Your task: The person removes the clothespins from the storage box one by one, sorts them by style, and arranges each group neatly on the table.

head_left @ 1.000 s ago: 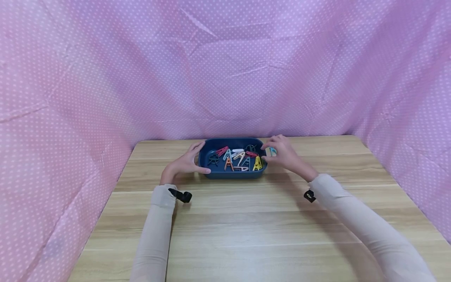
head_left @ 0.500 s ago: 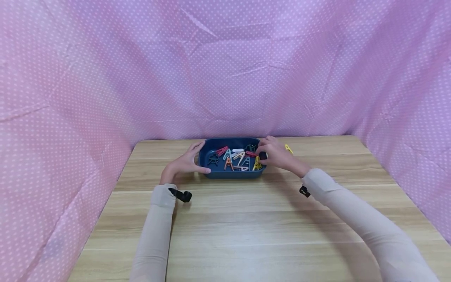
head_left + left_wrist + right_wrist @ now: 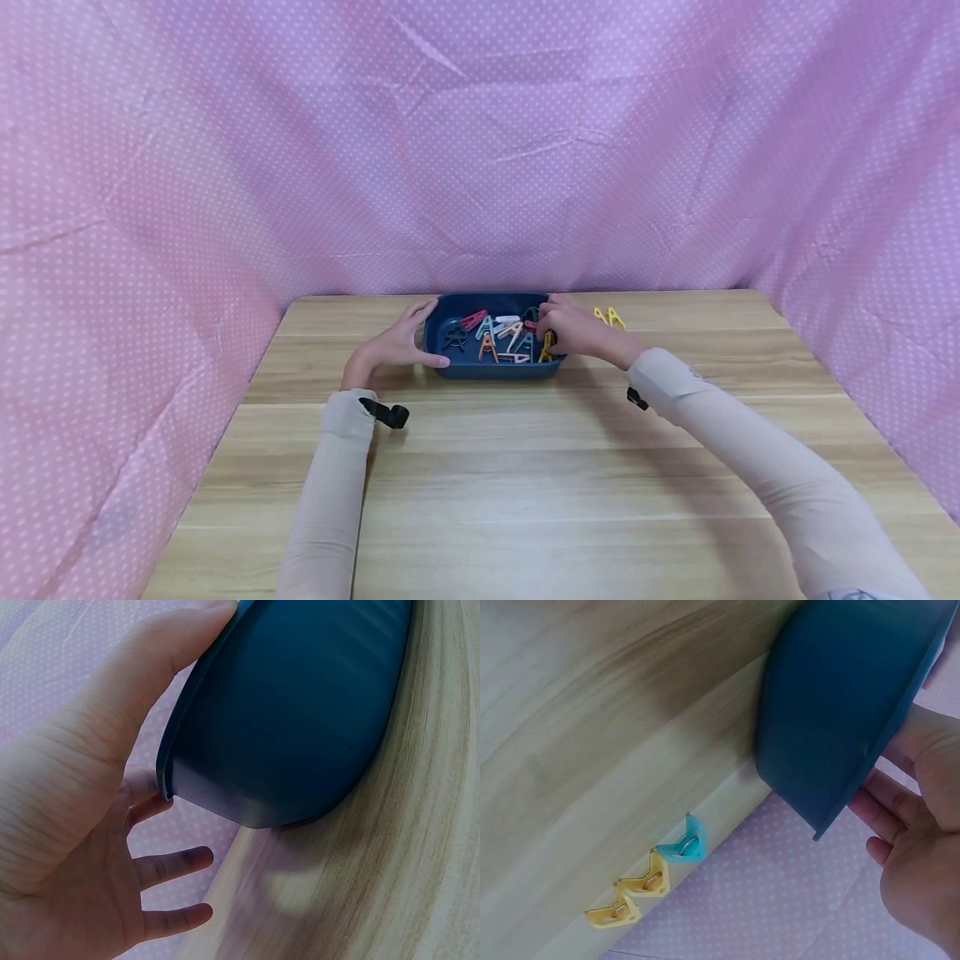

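A dark blue plastic tub [image 3: 495, 372] stands near the table's far edge. Inside lie several clothespins, among them a red clothespin [image 3: 474, 320], an orange clothespin [image 3: 487, 348] and a yellow clothespin [image 3: 546, 348]. My left hand [image 3: 397, 342] holds the tub's left end, thumb over the front rim and fingers spread along the outside. My right hand [image 3: 576, 327] reaches over the right rim, its fingers down inside beside the yellow clothespin. In the right wrist view the tub's wall hides those fingertips, so I cannot tell whether they pinch anything.
Right of the tub, two yellow clothespins [image 3: 646, 879] and a turquoise clothespin [image 3: 686, 841] stand in a row on the wooden table [image 3: 480, 483]. A pink dotted curtain [image 3: 480, 150] hangs behind the table and at both sides.
My right hand has moved left and down into the tub, uncovering the yellow clothespins on the table behind it. The left hand stays on the tub.
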Motion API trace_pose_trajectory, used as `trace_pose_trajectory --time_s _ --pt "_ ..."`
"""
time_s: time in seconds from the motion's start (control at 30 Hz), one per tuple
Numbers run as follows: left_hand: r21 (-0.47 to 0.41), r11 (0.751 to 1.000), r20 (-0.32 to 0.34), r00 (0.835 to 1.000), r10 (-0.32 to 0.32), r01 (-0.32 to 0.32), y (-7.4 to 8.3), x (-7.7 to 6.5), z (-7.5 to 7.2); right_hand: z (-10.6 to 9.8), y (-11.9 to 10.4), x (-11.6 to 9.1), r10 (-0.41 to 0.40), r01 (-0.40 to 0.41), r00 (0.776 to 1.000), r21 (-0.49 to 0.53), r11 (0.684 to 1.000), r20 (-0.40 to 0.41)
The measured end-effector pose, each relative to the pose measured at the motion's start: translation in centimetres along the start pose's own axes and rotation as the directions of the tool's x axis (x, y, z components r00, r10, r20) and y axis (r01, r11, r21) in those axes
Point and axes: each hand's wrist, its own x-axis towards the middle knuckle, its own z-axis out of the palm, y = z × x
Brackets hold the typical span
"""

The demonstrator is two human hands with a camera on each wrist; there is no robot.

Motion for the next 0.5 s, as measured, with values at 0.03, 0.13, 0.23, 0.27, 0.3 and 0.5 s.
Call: trace_pose_trajectory --time_s 0.03,0.13,0.23,0.27,0.3,0.5 --pt "-0.001 1.000 0.000 1.000 -0.001 0.001 0.03 -0.01 -0.02 0.02 0.04 0.09 0.001 -0.001 1.000 0.000 1.000 0.008" --pt "-0.004 1.000 0.000 1.000 -0.004 0.004 0.10 -0.05 -0.09 0.09 0.14 0.32 0.001 -0.001 1.000 -0.010 1.000 0.016" --pt "-0.004 1.000 0.003 1.000 -0.011 0.011 0.20 -0.09 -0.13 0.23 0.25 0.47 -0.007 0.007 1.000 -0.025 1.000 0.015" --pt "-0.003 1.000 0.004 1.000 -0.015 0.015 0.17 -0.06 -0.13 0.30 0.29 0.52 -0.011 0.011 1.000 -0.032 0.999 0.012" --pt "-0.002 1.000 0.006 1.000 -0.019 0.019 0.14 -0.04 -0.13 0.36 0.32 0.55 -0.011 0.011 1.000 -0.036 0.999 0.012" --pt "-0.001 1.000 0.007 1.000 -0.015 0.015 0.06 0.03 -0.18 0.49 0.29 0.60 -0.003 0.003 1.000 -0.039 0.999 0.013"
